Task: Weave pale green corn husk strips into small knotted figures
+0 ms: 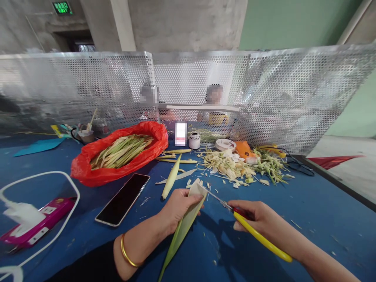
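My left hand pinches a long pale-green corn husk leaf, its cut end up and its tip trailing toward me. My right hand is closed round a pair of scissors with yellow and red handles. The blades reach the upper end of the leaf; whether they are parted I cannot tell. Just beyond my left hand lies a pale husk-wrapped corn piece, with loose husk strips behind it. A heap of husk trimmings spreads at the back right.
A red plastic bag holds many husk strips. A phone lies in front of it, and a magenta power strip with a white cable is at left. Behind stand a small jar, a tape roll and a perforated metal screen, people beyond.
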`<state>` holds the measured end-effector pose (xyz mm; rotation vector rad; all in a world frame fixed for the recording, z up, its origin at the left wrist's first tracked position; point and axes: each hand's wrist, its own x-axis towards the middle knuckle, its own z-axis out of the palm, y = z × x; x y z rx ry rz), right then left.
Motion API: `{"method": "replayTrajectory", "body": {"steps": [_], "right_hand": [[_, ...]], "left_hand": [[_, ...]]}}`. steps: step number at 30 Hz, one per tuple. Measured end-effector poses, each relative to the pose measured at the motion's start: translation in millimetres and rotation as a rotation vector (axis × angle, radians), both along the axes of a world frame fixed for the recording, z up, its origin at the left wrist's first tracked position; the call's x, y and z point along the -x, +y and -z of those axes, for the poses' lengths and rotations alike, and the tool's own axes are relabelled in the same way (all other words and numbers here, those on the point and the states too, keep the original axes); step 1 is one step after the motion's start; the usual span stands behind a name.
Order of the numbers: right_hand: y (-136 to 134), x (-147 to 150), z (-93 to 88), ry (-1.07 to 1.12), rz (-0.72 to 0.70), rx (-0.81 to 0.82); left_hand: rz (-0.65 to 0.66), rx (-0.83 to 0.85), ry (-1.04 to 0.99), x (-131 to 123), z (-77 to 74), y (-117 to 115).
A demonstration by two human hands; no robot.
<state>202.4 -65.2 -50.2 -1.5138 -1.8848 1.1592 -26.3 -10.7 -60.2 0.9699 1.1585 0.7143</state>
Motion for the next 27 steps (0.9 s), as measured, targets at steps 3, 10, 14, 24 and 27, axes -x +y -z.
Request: {"method": "replayTrajectory", "body": {"steps": [3, 10, 14, 24, 27], "right_hand": [[0.9, -1.2, 3.1, 0.008, 0.03, -0.009], [-0.2, -2.5, 6.7, 0.036, 0.046, 0.047], [-2.6, -0.4, 7.3, 0.011, 0.018, 0.035], [-0.3, 5.0, 8.9, 0.002, 0.057, 0.039], [-1.4, 5.7, 7.0, -0.001, 0.038, 0.032]], "left_hand": [[0.024, -0.022, -0.021, 1.0, -0.8, -0.1], [0.038, -0.094, -0.006, -0.7, 1.2, -0.8], [0.103, -0.074, -0.013, -0.5, 2.8, 0.2], [0.116, -0.041, -0.007, 0.2, 3.9, 3.4], [0.138, -0.039, 0.008, 1.0, 3.5, 4.5]]}}
